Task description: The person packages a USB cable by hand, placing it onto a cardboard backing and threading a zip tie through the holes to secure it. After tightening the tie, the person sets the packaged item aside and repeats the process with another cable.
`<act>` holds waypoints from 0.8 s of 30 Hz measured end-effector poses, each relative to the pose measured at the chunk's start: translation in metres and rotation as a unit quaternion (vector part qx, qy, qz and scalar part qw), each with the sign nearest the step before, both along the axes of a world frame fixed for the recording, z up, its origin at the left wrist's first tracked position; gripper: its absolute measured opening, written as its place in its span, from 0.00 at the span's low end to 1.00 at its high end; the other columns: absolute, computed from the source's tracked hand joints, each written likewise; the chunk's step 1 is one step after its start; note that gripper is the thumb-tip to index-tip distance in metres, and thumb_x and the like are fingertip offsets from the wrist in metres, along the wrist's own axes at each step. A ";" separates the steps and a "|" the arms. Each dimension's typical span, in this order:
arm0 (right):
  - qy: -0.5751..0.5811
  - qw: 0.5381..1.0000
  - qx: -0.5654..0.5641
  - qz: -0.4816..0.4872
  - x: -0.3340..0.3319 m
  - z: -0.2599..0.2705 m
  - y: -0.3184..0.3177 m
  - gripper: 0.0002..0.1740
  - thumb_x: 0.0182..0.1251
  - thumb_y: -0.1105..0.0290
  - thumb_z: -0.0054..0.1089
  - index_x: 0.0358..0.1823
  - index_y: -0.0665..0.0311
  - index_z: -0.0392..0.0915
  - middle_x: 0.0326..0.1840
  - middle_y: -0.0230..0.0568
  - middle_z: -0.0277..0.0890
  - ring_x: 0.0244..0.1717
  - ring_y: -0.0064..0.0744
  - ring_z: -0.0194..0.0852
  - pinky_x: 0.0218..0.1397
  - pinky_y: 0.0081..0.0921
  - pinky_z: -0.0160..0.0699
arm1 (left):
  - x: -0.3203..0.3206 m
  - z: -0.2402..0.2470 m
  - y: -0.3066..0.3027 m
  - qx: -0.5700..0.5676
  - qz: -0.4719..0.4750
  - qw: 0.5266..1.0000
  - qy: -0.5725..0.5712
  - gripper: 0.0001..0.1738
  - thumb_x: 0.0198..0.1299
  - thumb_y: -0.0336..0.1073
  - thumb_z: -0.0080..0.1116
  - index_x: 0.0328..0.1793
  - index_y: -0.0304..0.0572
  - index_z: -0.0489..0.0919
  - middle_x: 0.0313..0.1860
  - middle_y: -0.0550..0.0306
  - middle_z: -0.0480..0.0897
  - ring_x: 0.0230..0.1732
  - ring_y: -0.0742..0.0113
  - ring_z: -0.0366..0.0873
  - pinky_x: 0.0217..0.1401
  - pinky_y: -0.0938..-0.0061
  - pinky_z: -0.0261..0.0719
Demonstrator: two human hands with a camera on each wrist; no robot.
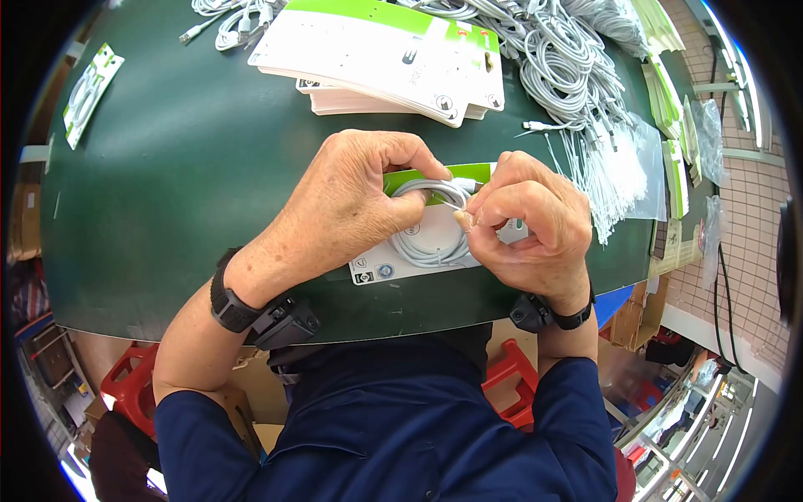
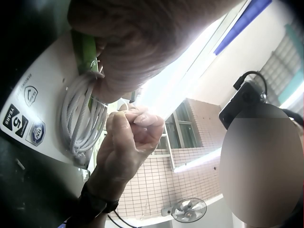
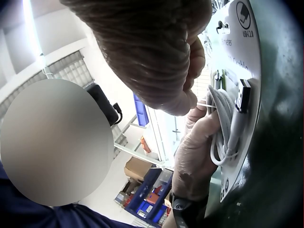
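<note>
A coiled white cable [image 1: 431, 255] lies over a white and green printed card [image 1: 372, 259] on the table. My left hand [image 1: 335, 197] holds the top of the coil between thumb and forefinger. At the coil's right side, my right hand [image 1: 539, 226] pinches the end of a thin white tie [image 3: 204, 105] that runs to the coil. In the right wrist view the cable's USB plug [image 3: 243, 92] points up along the card. The fingertips of my right hand meet close beside the left thumb.
A stack of printed cards [image 1: 360, 54] stands at the back of the green table [image 1: 167, 167]. Bundled white cables [image 1: 560, 71] lie back right, with loose white ties [image 1: 606, 176] nearer. One card with a cable [image 1: 88, 96] sits far left. More green cards [image 1: 665, 100] line the right edge.
</note>
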State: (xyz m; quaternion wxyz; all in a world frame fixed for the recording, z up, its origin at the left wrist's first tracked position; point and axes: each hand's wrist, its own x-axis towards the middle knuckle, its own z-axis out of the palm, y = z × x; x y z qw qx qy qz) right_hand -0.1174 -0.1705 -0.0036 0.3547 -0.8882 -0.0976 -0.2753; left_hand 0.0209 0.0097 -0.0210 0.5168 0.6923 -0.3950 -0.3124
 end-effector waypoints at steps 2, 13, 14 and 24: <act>0.009 1.000 -0.003 -0.004 -0.001 0.001 0.001 0.17 0.43 0.86 0.73 0.31 0.57 0.78 0.28 0.33 0.76 0.25 0.33 0.80 0.27 0.27 0.77 | 0.000 0.001 0.000 0.003 0.000 1.000 -0.002 0.13 0.57 0.22 0.65 0.48 0.34 0.91 0.38 0.60 0.91 0.39 0.79 0.79 0.46 0.79 0.79; 0.029 1.000 -0.004 0.008 0.000 -0.002 0.002 0.16 0.44 0.86 0.71 0.31 0.59 0.78 0.29 0.34 0.76 0.26 0.36 0.79 0.27 0.29 0.76 | -0.001 0.000 0.000 -0.008 0.001 1.000 -0.001 0.14 0.55 0.23 0.64 0.48 0.34 0.91 0.36 0.61 0.89 0.36 0.78 0.76 0.42 0.79 0.76; 0.030 0.999 -0.006 0.010 0.000 -0.002 0.002 0.16 0.44 0.86 0.71 0.31 0.59 0.78 0.29 0.34 0.76 0.26 0.36 0.79 0.26 0.29 0.76 | -0.001 0.000 0.000 -0.009 0.001 1.000 -0.003 0.14 0.55 0.23 0.64 0.48 0.34 0.91 0.36 0.61 0.89 0.36 0.78 0.75 0.41 0.79 0.76; 0.025 0.985 -0.152 0.079 0.007 -0.002 -0.001 0.12 0.47 0.73 0.72 0.30 0.57 0.75 0.30 0.31 0.73 0.31 0.34 0.78 0.28 0.33 0.77 | -0.001 -0.006 -0.002 -0.005 -0.007 1.000 0.025 0.11 0.60 0.23 0.67 0.48 0.33 0.91 0.39 0.60 0.91 0.42 0.80 0.83 0.52 0.79 0.84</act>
